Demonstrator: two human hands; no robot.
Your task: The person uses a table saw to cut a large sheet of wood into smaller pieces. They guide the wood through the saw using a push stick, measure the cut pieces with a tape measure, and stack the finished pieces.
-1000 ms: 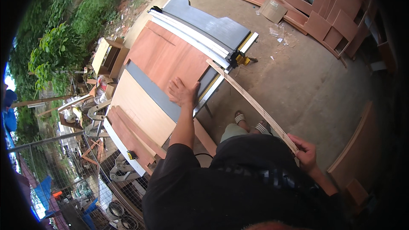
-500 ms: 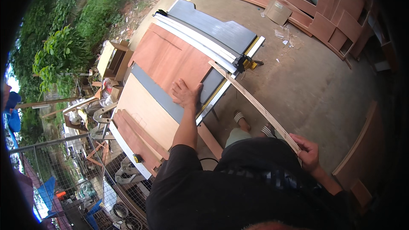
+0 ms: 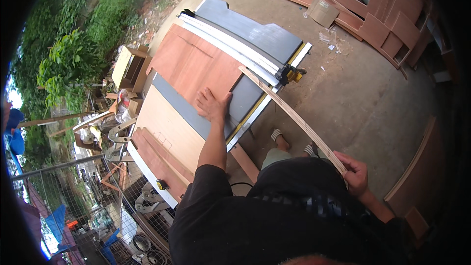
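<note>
My left hand (image 3: pixel 211 104) lies with fingers spread on a reddish plywood panel (image 3: pixel 191 54) on the grey table saw (image 3: pixel 169 105), beside the white rip fence (image 3: pixel 225 39). My right hand (image 3: pixel 354 169) is closed round the near end of a long narrow plywood strip (image 3: pixel 294 118). The strip's far end lies at the panel's right corner, over the saw table. A pale board (image 3: pixel 164 132) sits left of the saw, with reddish offcuts and a yellow-and-black tape measure (image 3: pixel 161 184) beside it.
A wire fence (image 3: pixel 68 191), a yellowish wooden box (image 3: pixel 125 68) and piled scrap stand at the left. Reddish panel frames and a cardboard piece (image 3: pixel 321 13) lie at the upper right. Another board (image 3: pixel 412 157) is at the right. My sandalled feet (image 3: pixel 280 142) show below the saw.
The reddish panel and the strip's far end have shifted slightly toward the upper left along the rip fence, baring more grey table at the right. Both hands keep their hold and place on them.
</note>
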